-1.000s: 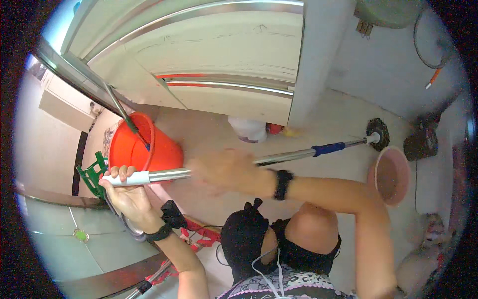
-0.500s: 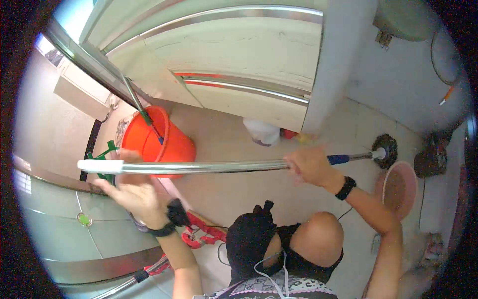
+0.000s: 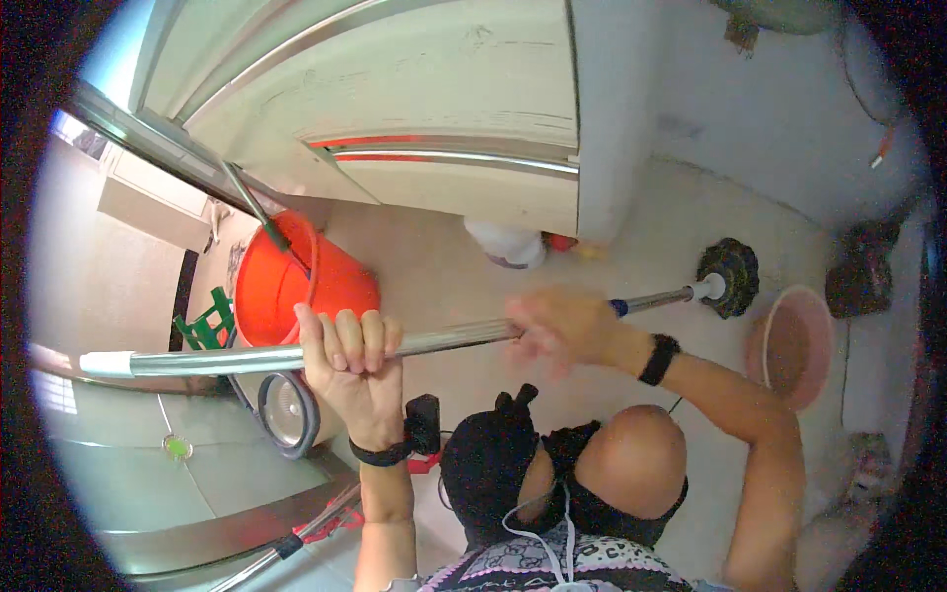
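Note:
Across the view lies a mop with a long chrome pole (image 3: pixel 449 338), a white cap at its left end, a blue collar near the right and a dark round head (image 3: pixel 728 277). My left hand (image 3: pixel 351 370) is wrapped round the pole a little in from the white cap, its fingers curled over the top. Farther right, my right hand (image 3: pixel 564 328) grips the pole close to the blue collar; its fingers are blurred. The mop head is near the floor at the right; whether it touches cannot be told.
An orange bucket (image 3: pixel 345 294) with a green stick in it stands left, beside a green frame (image 3: pixel 205 321). A pink basin (image 3: pixel 797 345) is at the right, a white container (image 3: pixel 503 242) under the pale cabinet (image 3: pixel 454 178). Another pole with a red head (image 3: pixel 330 518) lies lower left.
My left hand, open under the pole before, has closed round it farther right. The pole has shifted left and its white end has dipped; my right hand has moved left too.

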`<state>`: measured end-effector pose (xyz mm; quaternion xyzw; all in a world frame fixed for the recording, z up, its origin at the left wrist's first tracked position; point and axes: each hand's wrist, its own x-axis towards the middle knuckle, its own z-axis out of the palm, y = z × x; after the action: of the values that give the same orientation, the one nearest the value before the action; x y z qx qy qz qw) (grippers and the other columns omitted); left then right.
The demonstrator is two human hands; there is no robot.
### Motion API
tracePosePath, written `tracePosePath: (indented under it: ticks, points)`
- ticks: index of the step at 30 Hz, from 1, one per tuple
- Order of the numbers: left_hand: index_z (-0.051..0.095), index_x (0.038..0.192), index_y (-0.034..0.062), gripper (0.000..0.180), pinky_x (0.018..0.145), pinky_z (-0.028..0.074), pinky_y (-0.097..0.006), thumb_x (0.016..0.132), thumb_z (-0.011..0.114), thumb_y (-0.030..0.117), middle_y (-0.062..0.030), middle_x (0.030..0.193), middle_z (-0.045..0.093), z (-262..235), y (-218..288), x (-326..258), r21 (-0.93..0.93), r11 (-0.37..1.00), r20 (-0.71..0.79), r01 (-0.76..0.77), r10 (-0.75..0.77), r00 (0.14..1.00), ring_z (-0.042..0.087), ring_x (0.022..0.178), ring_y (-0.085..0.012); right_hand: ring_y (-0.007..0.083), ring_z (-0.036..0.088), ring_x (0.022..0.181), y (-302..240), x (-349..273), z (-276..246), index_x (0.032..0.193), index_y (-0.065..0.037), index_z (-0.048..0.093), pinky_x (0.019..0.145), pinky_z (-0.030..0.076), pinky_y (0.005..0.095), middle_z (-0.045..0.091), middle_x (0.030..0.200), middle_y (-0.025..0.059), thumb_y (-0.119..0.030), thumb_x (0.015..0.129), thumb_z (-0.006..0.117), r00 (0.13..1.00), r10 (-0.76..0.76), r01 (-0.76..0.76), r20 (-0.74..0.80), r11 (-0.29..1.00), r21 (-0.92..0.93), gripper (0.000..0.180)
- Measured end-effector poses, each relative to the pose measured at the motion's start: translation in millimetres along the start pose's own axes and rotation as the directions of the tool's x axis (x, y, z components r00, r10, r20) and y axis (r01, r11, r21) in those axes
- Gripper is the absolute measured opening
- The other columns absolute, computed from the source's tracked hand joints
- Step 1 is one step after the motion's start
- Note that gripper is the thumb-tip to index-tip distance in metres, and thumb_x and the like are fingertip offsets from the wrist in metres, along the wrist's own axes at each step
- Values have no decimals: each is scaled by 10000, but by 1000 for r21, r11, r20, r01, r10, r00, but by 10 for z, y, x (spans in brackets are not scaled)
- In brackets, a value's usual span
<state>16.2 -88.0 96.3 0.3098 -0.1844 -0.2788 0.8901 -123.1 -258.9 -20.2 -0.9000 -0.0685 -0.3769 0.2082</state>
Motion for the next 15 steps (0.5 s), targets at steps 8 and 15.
tracePosePath:
  ticks: [8,15]
  points:
    - [272,488,149,485,404,236,-255,941,304,319,27,401,229,-233,-21,24,-53,998,-51,-35,32,998,188,348,-96,247,567,781,599,-1095,-219,1002,-109,532,721,396,437,581,861,56,-233,658,666,854,394,-327,340,915,-238,389]
    - [261,466,159,502,382,234,-242,942,298,314,35,387,215,-250,7,46,-54,996,-21,-75,74,997,173,329,-88,253,562,765,262,-396,-32,957,-98,525,680,402,426,561,799,57,-199,688,640,769,349,-357,535,929,-93,310]
